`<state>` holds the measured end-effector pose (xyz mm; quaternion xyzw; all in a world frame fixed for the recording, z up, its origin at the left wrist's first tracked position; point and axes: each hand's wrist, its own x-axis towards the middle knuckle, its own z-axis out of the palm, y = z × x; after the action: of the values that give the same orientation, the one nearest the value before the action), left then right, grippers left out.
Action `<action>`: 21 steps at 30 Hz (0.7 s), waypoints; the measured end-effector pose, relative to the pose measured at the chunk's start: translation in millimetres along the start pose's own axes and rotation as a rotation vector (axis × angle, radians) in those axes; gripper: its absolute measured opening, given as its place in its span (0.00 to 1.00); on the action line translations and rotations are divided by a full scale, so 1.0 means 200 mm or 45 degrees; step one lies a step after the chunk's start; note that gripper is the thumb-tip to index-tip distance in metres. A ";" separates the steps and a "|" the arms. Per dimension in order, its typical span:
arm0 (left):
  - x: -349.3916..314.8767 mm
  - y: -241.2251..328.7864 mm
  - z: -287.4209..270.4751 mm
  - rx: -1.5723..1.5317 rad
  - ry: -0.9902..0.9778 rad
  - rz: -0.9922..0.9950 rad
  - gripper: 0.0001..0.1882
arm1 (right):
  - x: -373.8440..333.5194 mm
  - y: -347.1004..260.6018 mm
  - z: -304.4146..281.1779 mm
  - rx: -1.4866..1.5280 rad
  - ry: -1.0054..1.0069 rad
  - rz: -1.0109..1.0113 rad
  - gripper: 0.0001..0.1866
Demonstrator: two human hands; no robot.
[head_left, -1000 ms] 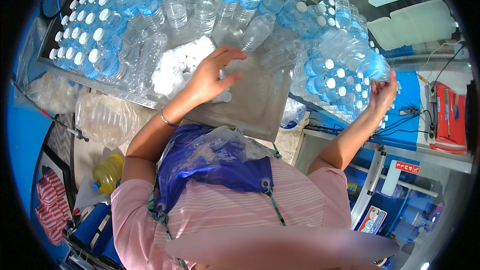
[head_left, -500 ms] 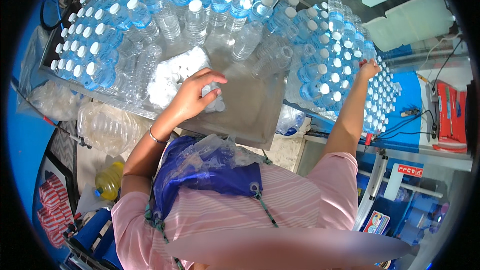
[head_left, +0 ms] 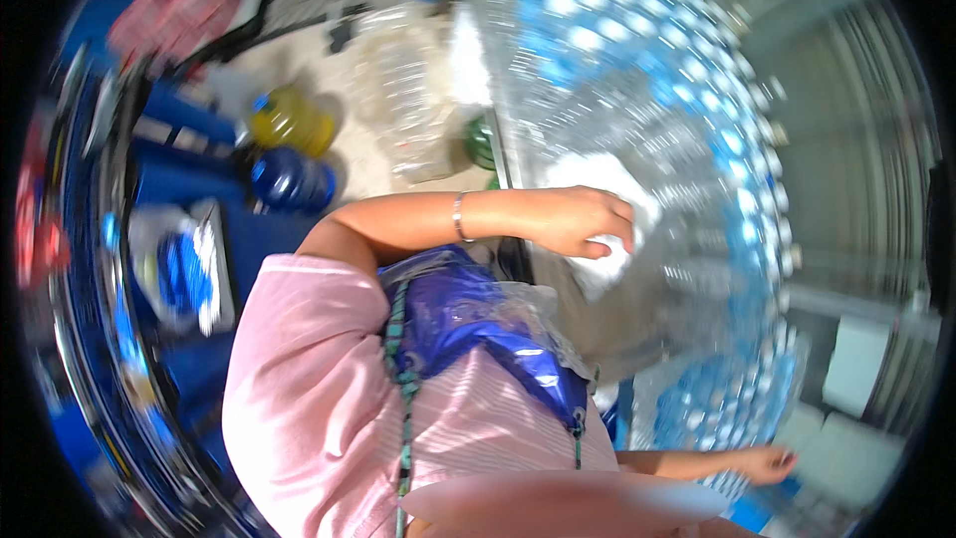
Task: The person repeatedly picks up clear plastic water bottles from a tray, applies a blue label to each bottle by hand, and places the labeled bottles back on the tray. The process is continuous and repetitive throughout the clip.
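Note:
My left hand (head_left: 583,220) hovers at the near side of a white bag of bottle caps (head_left: 600,176) in a metal tray (head_left: 578,324). Its fingers are bent, with the thumb apart from them, and nothing shows in its grasp. Stretched out at the lower right, my right hand (head_left: 765,464) is closed beside the packed water bottles (head_left: 687,418); whatever its fingers may hold is hidden. Clear bottles without visible caps (head_left: 637,105) lie in the tray around the bag. Motion blur smears much of the view.
Rows of white-capped water bottles (head_left: 588,5) line the tray's far side. On the floor at left are a yellow bottle (head_left: 294,123), a dark blue bottle (head_left: 292,179) and a clear plastic bag of empties (head_left: 403,90). A blue apron (head_left: 478,319) hangs at my waist.
The view has swung left, turning the tray toward the right side. My right hand now shows at the lower right, closed. My left hand stays by the bag of caps.

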<state>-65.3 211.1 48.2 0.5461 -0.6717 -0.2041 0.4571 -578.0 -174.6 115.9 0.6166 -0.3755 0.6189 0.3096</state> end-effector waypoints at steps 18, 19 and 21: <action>-2.39 0.99 -0.49 1.400 1.630 -1.188 0.13 | -0.57 -4.11 -1.38 2.990 -2.367 -1.429 0.19; -2.58 1.06 -0.50 1.552 1.808 -1.312 0.13 | -0.59 -4.21 -1.47 3.005 -2.345 -1.510 0.18; -2.94 1.21 -0.55 1.690 2.128 -1.580 0.14 | -0.66 -4.42 -1.69 3.056 -2.208 -1.527 0.15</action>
<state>-114.4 854.3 59.8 0.8613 0.2259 0.4056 0.2063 -3.8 587.3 71.4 -0.6928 -0.5381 0.1851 0.4429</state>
